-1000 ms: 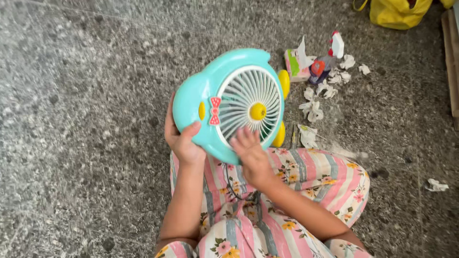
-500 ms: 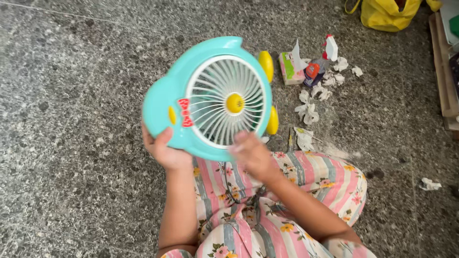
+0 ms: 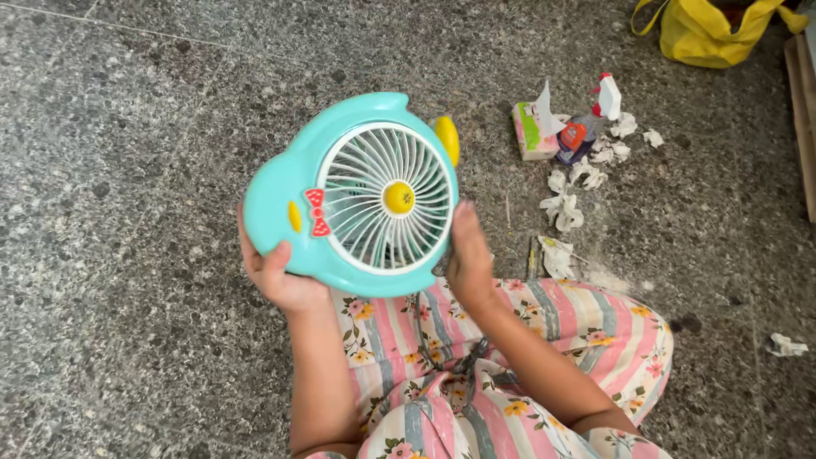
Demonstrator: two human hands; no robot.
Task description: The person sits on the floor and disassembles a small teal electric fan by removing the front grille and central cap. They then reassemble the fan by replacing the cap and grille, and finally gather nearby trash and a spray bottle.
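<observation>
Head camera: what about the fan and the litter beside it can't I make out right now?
- Back of the turquoise fan: faces away from the head view.
- Left hand fingers: behind the fan body; only the thumb shows.
- Small item next to the tissue box: too small to identify.
- Yellow bag: cut off by the top edge.
- Right hand: palm pressed to the fan's rim, hidden.

light: bright, even daylight | shadows: soft, faint | glare: none | focus: sharp, slight edge softness
</observation>
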